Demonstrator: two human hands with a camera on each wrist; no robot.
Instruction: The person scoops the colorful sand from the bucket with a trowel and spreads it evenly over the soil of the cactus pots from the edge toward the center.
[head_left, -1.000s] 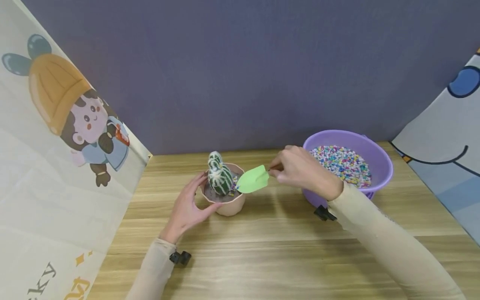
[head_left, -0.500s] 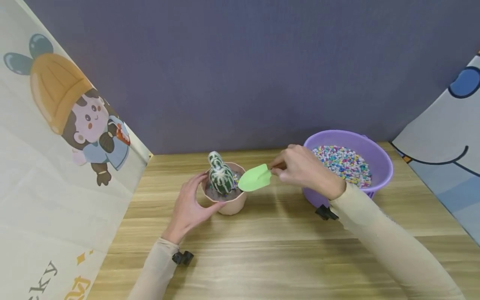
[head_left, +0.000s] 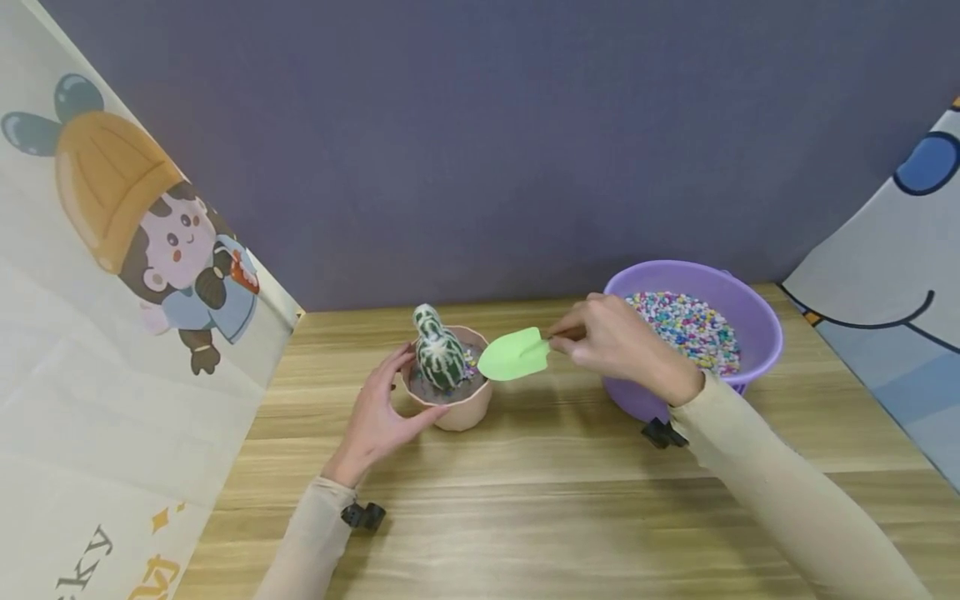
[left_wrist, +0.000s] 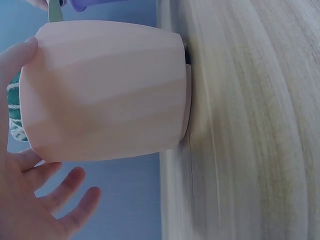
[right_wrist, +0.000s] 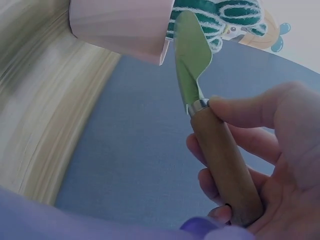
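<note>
A striped green-and-white cactus (head_left: 441,360) stands in a pale pink flower pot (head_left: 467,412), with a few coloured pebbles (head_left: 470,363) on the soil at its right. My left hand (head_left: 372,421) holds the pot's rim between thumb and fingers; in the left wrist view some fingers (left_wrist: 75,202) spread away from the wall. My right hand (head_left: 621,343) grips a small trowel (head_left: 516,355) with a green blade. Its wooden handle (right_wrist: 225,165) shows in the right wrist view. The blade tip is at the pot's right rim, and nothing is visible on the blade.
A purple bucket (head_left: 767,333) with many coloured pebbles (head_left: 686,329) stands on the right, partly behind my right forearm. The wooden table (head_left: 517,517) meets a dark blue-grey wall (head_left: 465,167) at the back. Printed white panels flank both sides.
The trowel and my right hand have drawn slightly to the right, bringing the blade tip from over the soil back to the rim. My left hand keeps its hold on the pot.
</note>
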